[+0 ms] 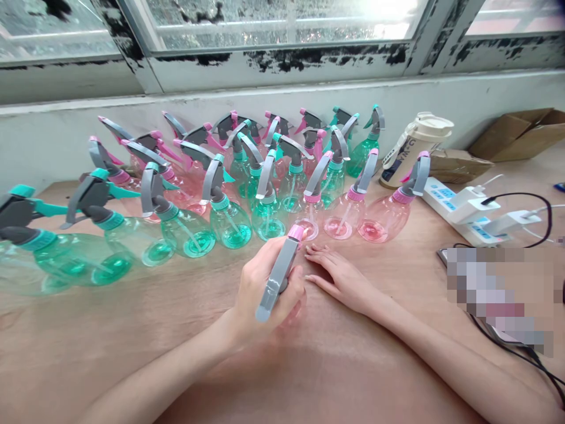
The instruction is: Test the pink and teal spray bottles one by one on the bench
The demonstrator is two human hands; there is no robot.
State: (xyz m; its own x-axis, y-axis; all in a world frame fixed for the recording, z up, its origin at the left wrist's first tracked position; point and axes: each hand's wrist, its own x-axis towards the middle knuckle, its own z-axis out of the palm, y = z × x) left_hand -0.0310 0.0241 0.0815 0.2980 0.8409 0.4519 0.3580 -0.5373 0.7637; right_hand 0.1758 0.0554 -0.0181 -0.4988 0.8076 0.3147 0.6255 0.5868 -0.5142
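Observation:
My left hand is wrapped round the neck of a pink spray bottle with a grey sprayer head and a pink nozzle. Most of its clear pink body is hidden under the hand. Just to the right, my right hand rests on the table with its fingers stretched out, holding nothing. Beyond both hands stand a pink spray bottle and others like it. Green spray bottles line the front row to the left.
More pink and green bottles crowd toward the wall below the window. At the right are a white tumbler, cardboard boxes, a power strip with plugs and cables, and a partly blurred flat device on the wooden table.

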